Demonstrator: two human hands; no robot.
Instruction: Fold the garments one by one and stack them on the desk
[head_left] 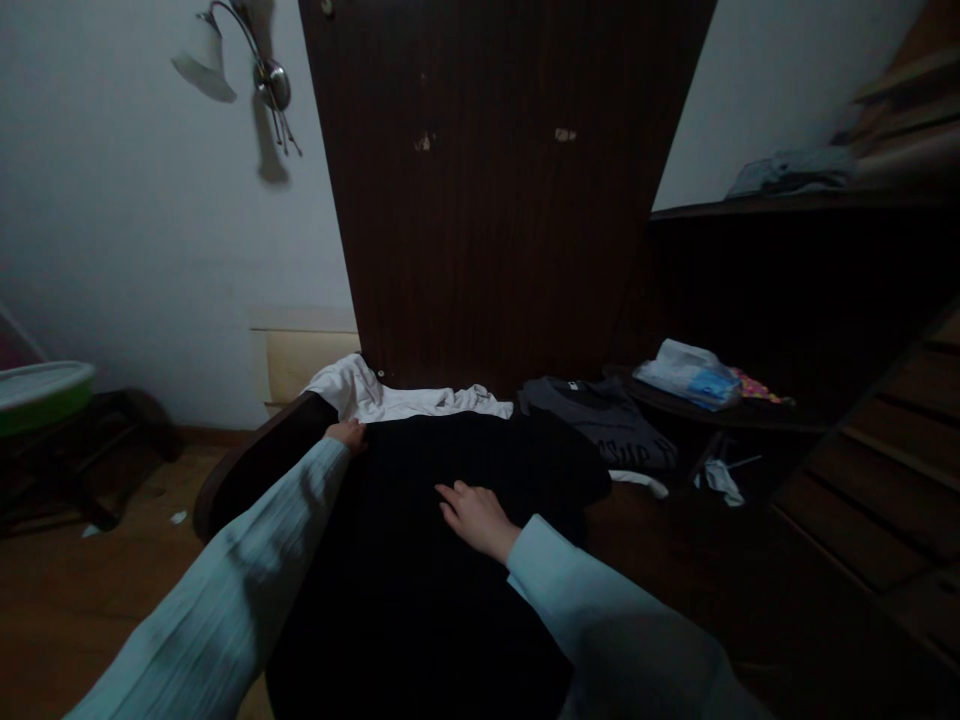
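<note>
A black garment (442, 600), its outline hard to make out in the dim light, is spread over a dark surface in front of me. My left hand (346, 435) is closed on its far left edge, the fingertips partly hidden. Over the middle of the black cloth lies my right hand (478, 518), palm down with the fingers stretched out and slightly apart. Just beyond the garment, a crumpled white cloth (412, 402) runs along the back. To the right of it lies a dark grey T-shirt (600, 415) with black lettering.
A dark wooden panel (495, 230) rises behind the clothes. At right, a shelf (795, 412) bears a white-and-blue plastic packet (690, 375). A curved dark armrest (247, 450) is at left, near a green tub (45, 395) on a stool. A wall lamp (206, 60) hangs above.
</note>
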